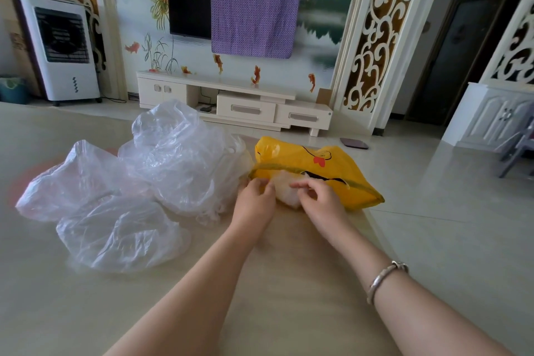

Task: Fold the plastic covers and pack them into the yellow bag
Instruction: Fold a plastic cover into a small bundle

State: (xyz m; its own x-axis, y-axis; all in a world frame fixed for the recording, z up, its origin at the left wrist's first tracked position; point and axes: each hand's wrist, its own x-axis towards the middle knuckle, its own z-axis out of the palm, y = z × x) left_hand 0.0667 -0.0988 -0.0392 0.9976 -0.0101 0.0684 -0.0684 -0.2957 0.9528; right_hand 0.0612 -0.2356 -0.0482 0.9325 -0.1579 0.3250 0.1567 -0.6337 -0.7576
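The yellow bag (306,162) lies on the beige table (173,298) with its green-edged mouth facing me. A folded white plastic cover (284,192) sits half inside that mouth. My left hand (254,199) pinches the bag's near rim at the left of the opening. My right hand (320,196) has its fingers curled on the folded cover at the opening. Three loose clear plastic covers lie to the left: a tall crumpled one (179,159), a flatter one (75,179) and one nearest me (121,237).
The table's right edge (384,237) runs just right of the bag, with tiled floor beyond. A white TV cabinet (237,104), a cloth-draped TV and a white air cooler (62,46) stand across the room. A bracelet (385,280) is on my right wrist.
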